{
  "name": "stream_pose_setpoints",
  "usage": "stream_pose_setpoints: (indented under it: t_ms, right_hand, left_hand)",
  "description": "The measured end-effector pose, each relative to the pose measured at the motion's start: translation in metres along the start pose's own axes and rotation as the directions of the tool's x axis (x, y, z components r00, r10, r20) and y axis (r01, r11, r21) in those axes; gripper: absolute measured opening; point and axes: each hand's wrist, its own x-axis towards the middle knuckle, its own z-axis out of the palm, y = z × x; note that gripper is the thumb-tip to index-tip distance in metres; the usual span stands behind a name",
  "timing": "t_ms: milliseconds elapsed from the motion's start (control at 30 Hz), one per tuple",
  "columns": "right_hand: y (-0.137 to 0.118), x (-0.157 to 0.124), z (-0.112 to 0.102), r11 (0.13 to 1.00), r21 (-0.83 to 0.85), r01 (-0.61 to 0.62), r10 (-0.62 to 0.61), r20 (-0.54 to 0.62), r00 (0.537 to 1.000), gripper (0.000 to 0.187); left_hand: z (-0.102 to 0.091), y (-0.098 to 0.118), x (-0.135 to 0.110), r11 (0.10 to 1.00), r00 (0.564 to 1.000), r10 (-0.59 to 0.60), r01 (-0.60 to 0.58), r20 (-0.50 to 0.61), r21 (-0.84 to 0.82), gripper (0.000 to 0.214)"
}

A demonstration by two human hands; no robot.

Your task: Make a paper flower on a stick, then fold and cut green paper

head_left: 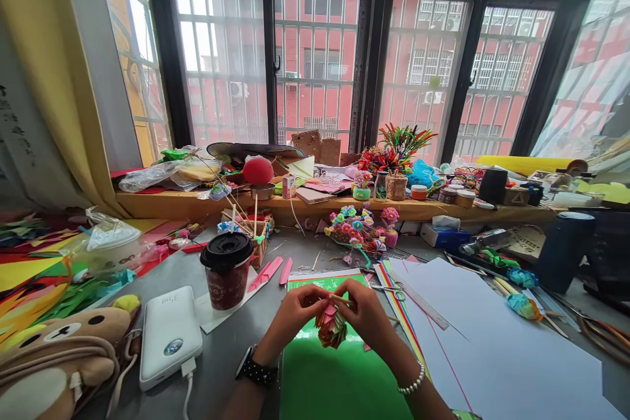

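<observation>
Over a green sheet (339, 377), a folded paper flower (331, 331) with pink, pale green and orange-brown petals hangs between my hands. My left hand (296, 310), with a dark dotted watch strap at the wrist, pinches the flower's pink upper edge between thumb and fingertips. From the other side my right hand (363, 314), a beaded bracelet at its wrist, closes thumb and fingers on the same upper part. Something thin and pale shows at the right fingertips, too small to name. Scissors (396, 290) lie just beyond my right hand.
A lidded dark red cup (227, 272) and a white power bank (171, 338) with a cable stand left. White paper (512, 341) and a ruler (426, 305) lie right. Pink paper strips (266, 273) and crafted flowers (355, 228) sit behind. A blue bottle (566, 252) stands far right.
</observation>
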Motion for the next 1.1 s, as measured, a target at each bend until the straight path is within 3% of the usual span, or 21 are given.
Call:
stream_pose_setpoints:
  t_ms: [500,700,900,1100]
  right_hand:
    - [-0.0011,0.0017,-0.0078,0.996,0.080,-0.028,0.022,0.078,0.997,0.011]
    - [-0.0048,0.0006,-0.0032,0.996,0.083,-0.021,0.015,0.073,0.997,0.009]
    - [-0.0076,0.0006,-0.0031,0.996,0.079,-0.042,0.036,0.068,0.997,0.004]
    - [-0.0066,0.0002,-0.0020,0.998,0.046,-0.033,0.031,0.036,0.999,0.003]
  left_hand:
    - [-0.0009,0.0012,-0.0028,1.000,1.000,0.012,-0.012,0.016,0.010,0.022]
    - [0.0020,0.0009,-0.0009,1.000,0.996,0.006,-0.003,-0.085,0.031,0.019]
    - [0.0044,0.0006,-0.0014,0.998,0.993,0.018,-0.011,-0.118,0.062,0.024]
    - [0.0007,0.0003,-0.0019,0.997,1.000,0.015,-0.013,-0.026,0.070,0.024]
